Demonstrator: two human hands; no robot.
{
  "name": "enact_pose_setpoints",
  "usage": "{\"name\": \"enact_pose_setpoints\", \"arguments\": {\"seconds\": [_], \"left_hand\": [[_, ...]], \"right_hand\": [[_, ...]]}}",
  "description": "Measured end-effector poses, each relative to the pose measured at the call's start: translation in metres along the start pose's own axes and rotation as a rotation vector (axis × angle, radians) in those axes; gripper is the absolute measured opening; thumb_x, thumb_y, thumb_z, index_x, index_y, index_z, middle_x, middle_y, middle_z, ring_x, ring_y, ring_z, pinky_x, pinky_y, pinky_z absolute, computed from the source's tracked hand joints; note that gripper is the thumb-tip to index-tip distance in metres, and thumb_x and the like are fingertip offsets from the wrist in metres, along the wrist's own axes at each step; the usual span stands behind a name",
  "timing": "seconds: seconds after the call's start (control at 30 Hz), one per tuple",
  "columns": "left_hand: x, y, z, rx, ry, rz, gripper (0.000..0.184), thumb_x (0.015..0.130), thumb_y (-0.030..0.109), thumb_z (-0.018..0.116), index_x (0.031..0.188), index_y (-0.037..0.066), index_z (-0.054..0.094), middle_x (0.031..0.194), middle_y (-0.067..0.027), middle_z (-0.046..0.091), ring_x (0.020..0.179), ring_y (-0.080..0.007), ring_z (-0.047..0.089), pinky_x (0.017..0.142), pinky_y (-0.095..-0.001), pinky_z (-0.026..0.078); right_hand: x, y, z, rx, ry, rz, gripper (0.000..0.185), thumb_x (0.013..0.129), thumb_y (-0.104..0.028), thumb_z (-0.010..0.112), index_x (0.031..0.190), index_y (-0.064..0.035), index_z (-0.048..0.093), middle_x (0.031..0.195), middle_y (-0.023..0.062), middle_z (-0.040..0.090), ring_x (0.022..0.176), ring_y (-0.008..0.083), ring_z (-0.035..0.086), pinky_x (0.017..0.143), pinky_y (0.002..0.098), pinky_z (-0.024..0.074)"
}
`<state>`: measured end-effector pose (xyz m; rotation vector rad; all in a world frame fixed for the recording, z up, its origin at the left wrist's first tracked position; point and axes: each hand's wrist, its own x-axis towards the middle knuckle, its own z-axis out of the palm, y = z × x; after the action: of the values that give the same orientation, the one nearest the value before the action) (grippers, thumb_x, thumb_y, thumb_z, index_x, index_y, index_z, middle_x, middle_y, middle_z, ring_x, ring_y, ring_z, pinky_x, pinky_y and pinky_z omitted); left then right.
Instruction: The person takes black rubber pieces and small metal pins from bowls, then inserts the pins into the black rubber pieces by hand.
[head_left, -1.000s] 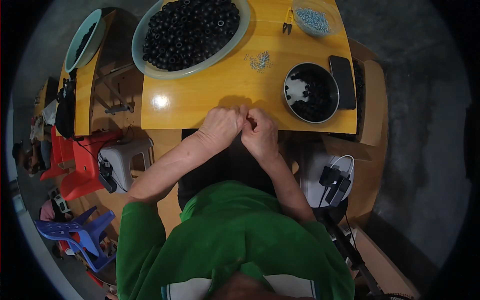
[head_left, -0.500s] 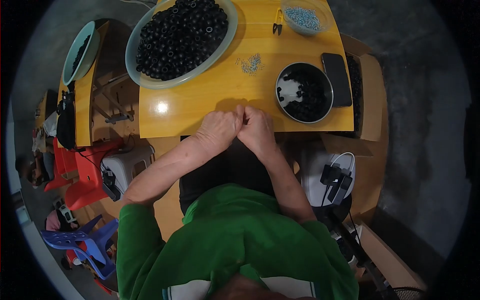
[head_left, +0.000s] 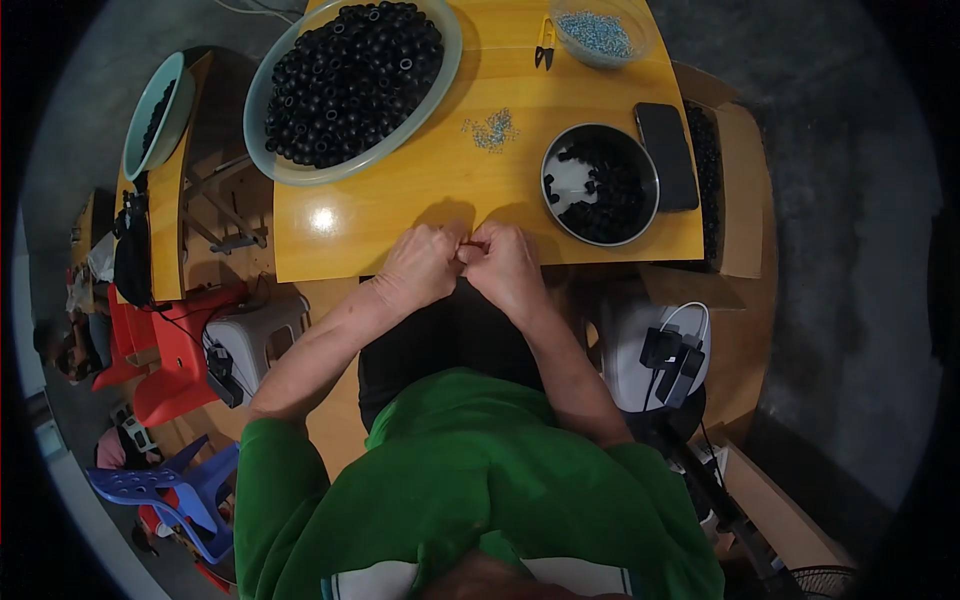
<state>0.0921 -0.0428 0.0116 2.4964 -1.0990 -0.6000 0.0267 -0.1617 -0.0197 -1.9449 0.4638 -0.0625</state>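
Note:
My left hand [head_left: 424, 263] and my right hand [head_left: 505, 264] meet at the table's front edge, fingertips almost touching. Both are closed in a pinch. A small dark bit shows between the fingertips, too small and too covered to name. To the right of my right hand stands a metal bowl [head_left: 652, 212] with small black parts [head_left: 612, 205] in it and a whitish patch of bottom showing. Beyond my hands, a little pile of small silvery-blue pieces [head_left: 491, 130] lies on the yellow table [head_left: 380, 215].
A large pale basin [head_left: 256, 150] heaped with black ring-shaped parts [head_left: 345, 85] stands at the back left. Yellow-handled snips [head_left: 544, 45] lie beside a clear tub [head_left: 645, 45] of silvery-blue pieces. A black phone [head_left: 667, 157] is right of the bowl, near a cardboard box [head_left: 740, 190].
My hands have shifted slightly left and towards me, and a small gap has opened between the fingertips. The whole view has moved a little.

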Motion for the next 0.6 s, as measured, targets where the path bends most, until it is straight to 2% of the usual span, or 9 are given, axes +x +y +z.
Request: {"name": "enact_pose_setpoints", "arguments": {"seconds": [0.07,0.27,0.4,0.47,0.6], "left_hand": [[-0.004,-0.002,0.005,-0.172,0.134,0.008,0.014,0.068,0.003,0.060,0.082,0.003,0.057,0.068,-0.0190,0.060,0.069,-0.0383,0.060,0.062,-0.0454,0.048],[-0.011,0.000,0.016,-0.422,0.269,-0.133,0.009,0.070,0.003,0.062,0.078,0.003,0.059,0.069,-0.0175,0.060,0.067,-0.0371,0.059,0.059,-0.0414,0.048],[-0.012,0.002,0.016,-0.436,0.291,-0.168,0.008,0.069,0.004,0.063,0.075,0.003,0.059,0.068,-0.0177,0.060,0.066,-0.0368,0.059,0.059,-0.0416,0.048],[-0.008,-0.002,0.018,-0.302,0.325,-0.019,0.011,0.066,0.000,0.063,0.076,0.000,0.059,0.062,-0.0171,0.058,0.057,-0.0315,0.060,0.053,-0.0364,0.046],[0.001,0.006,0.003,-0.167,0.222,-0.030,0.009,0.066,0.003,0.063,0.073,0.000,0.059,0.066,-0.0195,0.059,0.063,-0.0360,0.060,0.057,-0.0403,0.048]], "right_hand": [[-0.001,-0.001,-0.001,-0.006,-0.023,0.051,0.011,0.071,-0.007,0.067,0.072,0.0032,0.063,0.065,0.0171,0.062,0.059,0.0248,0.062,0.057,0.0335,0.0471],[0.000,0.001,-0.003,0.008,-0.021,0.029,0.014,0.072,-0.009,0.068,0.071,0.0039,0.063,0.062,0.0153,0.062,0.054,0.0189,0.060,0.053,0.0303,0.0452],[-0.001,-0.002,-0.004,0.013,-0.044,0.029,0.014,0.072,-0.008,0.067,0.071,0.0041,0.062,0.061,0.0150,0.061,0.053,0.0184,0.059,0.052,0.0305,0.0444],[-0.001,0.002,-0.003,0.004,-0.045,0.027,0.012,0.072,-0.007,0.065,0.070,0.0043,0.061,0.060,0.0153,0.060,0.053,0.0181,0.058,0.052,0.0309,0.0439],[-0.003,0.001,-0.003,-0.002,-0.016,-0.047,0.010,0.072,-0.005,0.063,0.069,0.0038,0.060,0.060,0.0163,0.059,0.054,0.0214,0.059,0.053,0.0319,0.0441]]}}
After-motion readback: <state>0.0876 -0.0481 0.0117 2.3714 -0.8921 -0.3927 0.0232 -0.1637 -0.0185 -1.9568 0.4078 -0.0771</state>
